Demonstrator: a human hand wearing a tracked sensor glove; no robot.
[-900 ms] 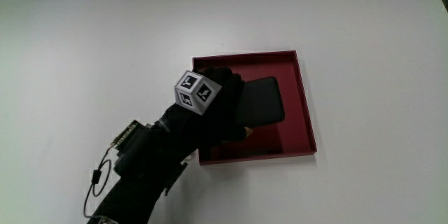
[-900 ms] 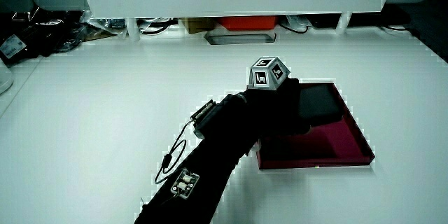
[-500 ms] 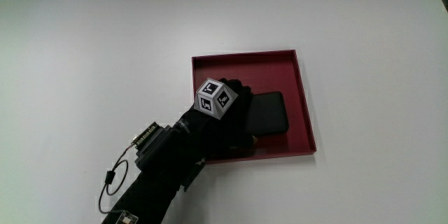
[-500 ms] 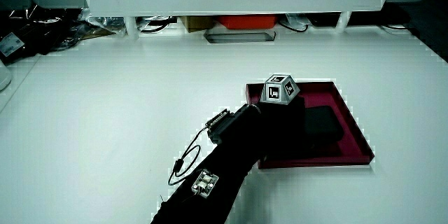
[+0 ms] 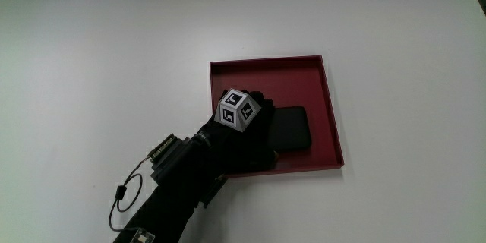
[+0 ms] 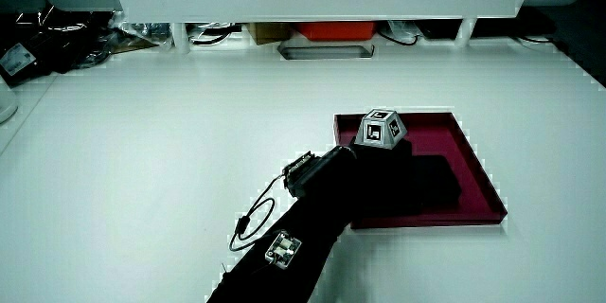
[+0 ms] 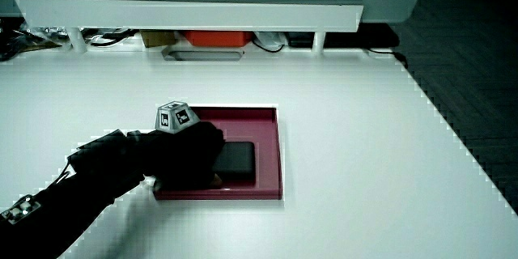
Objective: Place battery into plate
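The hand (image 5: 247,125) lies in the red plate (image 5: 326,102), on the black battery (image 5: 292,129), which rests flat there; I cannot tell its finger state.

I'm not reading any text, brand or number anywhere. I'm only seeing black-and-white square marker patterns on the cube (image 5: 236,111) riding the back of the hand (image 5: 247,133), no letters in them. Same in both side views; battery (image 5: 291,129) and plate (image 5: 330,114) carry no print.
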